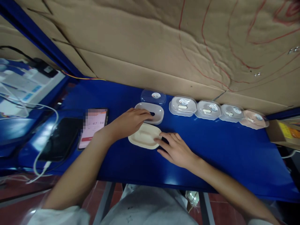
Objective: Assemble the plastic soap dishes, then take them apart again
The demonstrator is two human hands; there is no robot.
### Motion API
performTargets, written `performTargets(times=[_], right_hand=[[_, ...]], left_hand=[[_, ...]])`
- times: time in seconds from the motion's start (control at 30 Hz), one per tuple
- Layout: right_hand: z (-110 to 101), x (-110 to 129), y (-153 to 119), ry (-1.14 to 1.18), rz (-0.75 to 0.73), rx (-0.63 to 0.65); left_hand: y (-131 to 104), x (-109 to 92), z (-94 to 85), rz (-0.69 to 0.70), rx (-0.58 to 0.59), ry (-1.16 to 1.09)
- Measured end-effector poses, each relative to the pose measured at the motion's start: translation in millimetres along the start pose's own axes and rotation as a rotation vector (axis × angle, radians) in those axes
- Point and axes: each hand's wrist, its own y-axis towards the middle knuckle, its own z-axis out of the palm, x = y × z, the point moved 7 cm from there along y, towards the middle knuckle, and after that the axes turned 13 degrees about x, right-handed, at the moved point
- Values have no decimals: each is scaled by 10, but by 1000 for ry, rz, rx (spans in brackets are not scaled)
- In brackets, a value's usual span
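A pale grey-white oval dish [160, 116] with a dark slot in its middle lies on the blue table. My left hand [131, 122] reaches over its left side, fingers stretched towards the slot; the thumb is mostly hidden. Just nearer to me sits a cream-coloured oval dish [142, 139] with a raised bar inside. My right hand [175, 149] is at its right edge, fingers apart, fingertips touching the rim. Behind the pale dish lies a clear lid [150, 99] with a round label.
Several lidded oval boxes stand in a row at the back right, among them a white box [182, 107] and a pink box [254, 120]. A phone with a timer [93, 125], a black device [62, 140] and a power strip [35, 84] are left. Cardboard [140, 40] walls the back.
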Motion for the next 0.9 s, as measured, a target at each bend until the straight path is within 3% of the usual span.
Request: performTargets(times=[0.2, 0.4, 0.5, 0.6, 0.7, 0.8, 0.9], right_hand=[[-56, -16, 173, -7, 4, -12], [-111, -53, 167, 21, -11, 2], [-383, -371, 124, 29, 70, -95], [-714, -946, 57, -6, 282, -238], [-778, -1419, 53, -38, 399, -189], [-619, -1547, 57, -41, 387, -42], [-534, -1356, -67, -48, 348, -24]], left_hand=[[16, 44, 18, -30, 2, 28], [25, 13, 8, -30, -34, 63], [30, -16, -22, -12, -82, 87], [38, -58, -34, 24, -132, 118], [52, -112, -36, 57, -165, 149], [66, -193, -50, 85, -193, 153], [60, -354, -72, 138, -244, 117]])
